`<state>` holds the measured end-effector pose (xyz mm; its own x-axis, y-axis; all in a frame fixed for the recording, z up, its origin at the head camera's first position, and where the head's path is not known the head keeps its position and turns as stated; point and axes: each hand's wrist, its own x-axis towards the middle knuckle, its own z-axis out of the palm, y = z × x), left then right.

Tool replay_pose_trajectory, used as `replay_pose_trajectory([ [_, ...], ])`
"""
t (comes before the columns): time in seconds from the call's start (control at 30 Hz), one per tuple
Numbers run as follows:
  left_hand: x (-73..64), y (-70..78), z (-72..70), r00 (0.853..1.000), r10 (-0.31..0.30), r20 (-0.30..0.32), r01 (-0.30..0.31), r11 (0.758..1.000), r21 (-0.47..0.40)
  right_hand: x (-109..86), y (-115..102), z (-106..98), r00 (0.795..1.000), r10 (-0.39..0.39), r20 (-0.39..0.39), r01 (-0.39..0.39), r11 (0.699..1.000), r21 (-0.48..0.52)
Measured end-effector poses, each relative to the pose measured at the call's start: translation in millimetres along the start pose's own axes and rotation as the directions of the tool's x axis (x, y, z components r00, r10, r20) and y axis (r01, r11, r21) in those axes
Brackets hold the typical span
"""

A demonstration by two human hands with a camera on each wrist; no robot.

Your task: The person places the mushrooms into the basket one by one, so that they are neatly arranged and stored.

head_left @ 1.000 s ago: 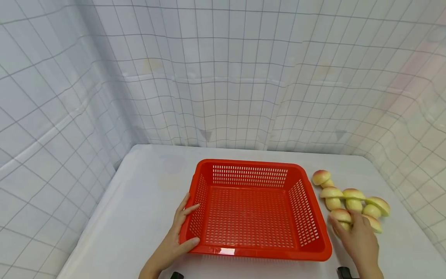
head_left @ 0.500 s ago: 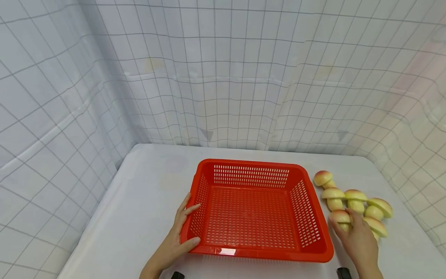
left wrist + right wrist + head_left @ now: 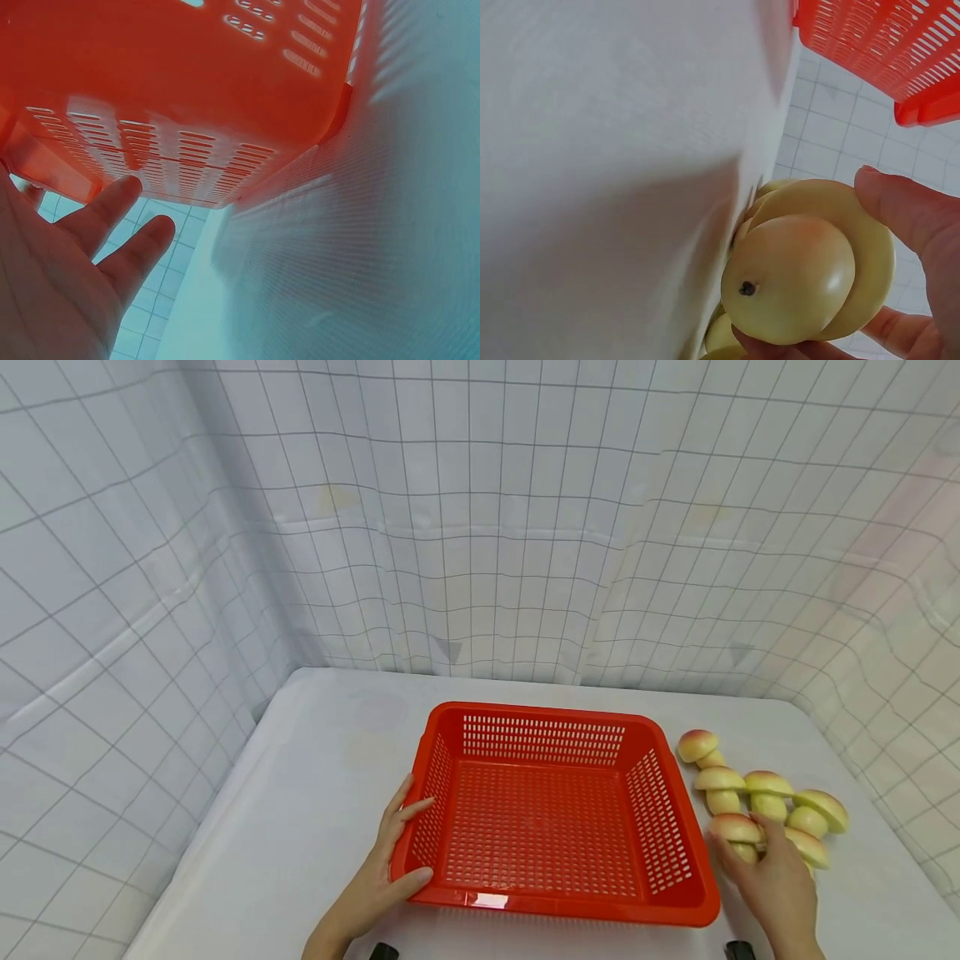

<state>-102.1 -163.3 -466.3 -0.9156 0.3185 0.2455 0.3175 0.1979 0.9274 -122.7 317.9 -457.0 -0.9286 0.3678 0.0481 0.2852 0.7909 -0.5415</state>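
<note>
A red perforated plastic basket (image 3: 555,907) sits on the white table. My left hand (image 3: 375,868) rests at its near left corner, thumb and one finger lying over the rim. In the left wrist view, two spread, fairly straight fingers (image 3: 112,214) show beside the basket's outer wall (image 3: 187,90). On the right, my right hand (image 3: 776,877) holds a yellow mushroom with a reddish cap (image 3: 735,829), apparently a model. The right wrist view shows its rounded stem end (image 3: 791,277) toward the camera, thumb (image 3: 904,202) on the cap's edge and fingers underneath.
Several similar mushrooms (image 3: 768,783) lie close together right of the basket, one mushroom (image 3: 697,744) farthest back. Another mushroom (image 3: 808,846) is partly hidden behind my right hand. White grid-patterned curtains (image 3: 495,552) hang behind the table and along both sides.
The head view has shifted slightly, so the basket and mushrooms appear a little farther right. Both hands keep their places, the left at the basket and the right at the same mushroom.
</note>
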Motion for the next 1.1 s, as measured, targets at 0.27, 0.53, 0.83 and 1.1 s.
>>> replay_pose_trajectory([
  [0.27, -0.5, 0.6, 0.1, 1.0, -0.003, -0.008, 0.003, 1.0, 0.014, -4.0, -11.1, -3.9, 0.997, 0.011, -0.078, -0.009, 1.0, 0.03],
  [0.53, -0.3, 1.7, 2.0, 1.0, -0.007, -0.029, 0.007, 1.0, -0.013, -5.8, -26.1, -9.1, 0.98, -0.021, -0.2, 0.045, 0.993, 0.113],
  [0.83, -0.2, 1.4, 1.8, 1.0, -0.003, -0.023, 0.003, 1.0, -0.004, -5.6, -47.8, -16.7, 0.937, -0.121, -0.327, 0.174, 0.975, 0.136],
  [1.1, 0.8, 3.4, 2.2, 1.0, 0.005, -0.024, -0.005, 1.0, -0.004, -5.2, -67.9, -27.4, 0.889, -0.215, -0.404, 0.306, 0.936, 0.175],
])
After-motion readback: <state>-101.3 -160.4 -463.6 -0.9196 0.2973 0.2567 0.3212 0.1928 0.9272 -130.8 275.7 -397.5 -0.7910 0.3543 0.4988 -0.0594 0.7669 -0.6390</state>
